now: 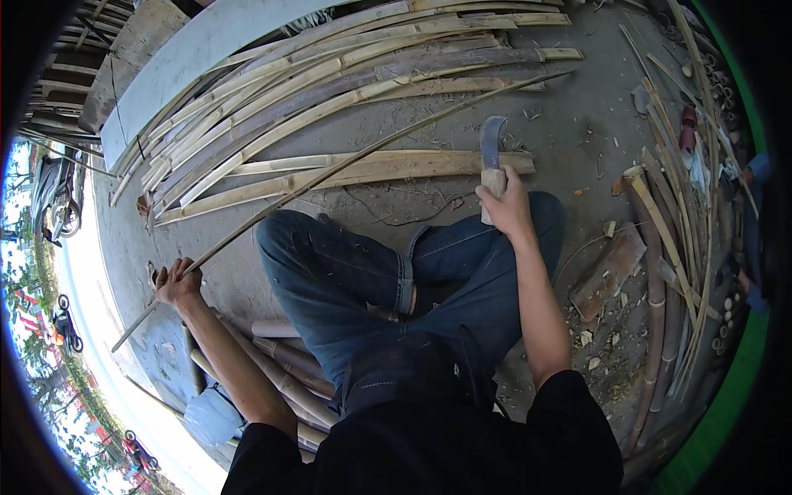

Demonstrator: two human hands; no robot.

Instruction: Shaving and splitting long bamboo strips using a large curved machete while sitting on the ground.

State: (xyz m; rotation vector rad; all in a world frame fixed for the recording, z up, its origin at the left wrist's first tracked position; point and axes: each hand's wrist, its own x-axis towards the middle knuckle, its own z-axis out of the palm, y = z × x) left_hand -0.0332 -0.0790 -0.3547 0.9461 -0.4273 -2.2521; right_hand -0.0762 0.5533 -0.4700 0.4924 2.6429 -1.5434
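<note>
Left hand (179,282) out left, closed round long thin strip (355,157); right hand (509,208) by right knee (546,219), gripping hooked knife (490,155), blade forward.

A grey floor (569,124) spreads beneath the hands (509,206); to their left lies bright, daylit ground (97,285) with motorbikes (66,325) and trees (59,388); far right, a green strip (728,392).

blk top (412,450) | short slvs (580,421) | dk blue denim jeans (326,260)
</note>
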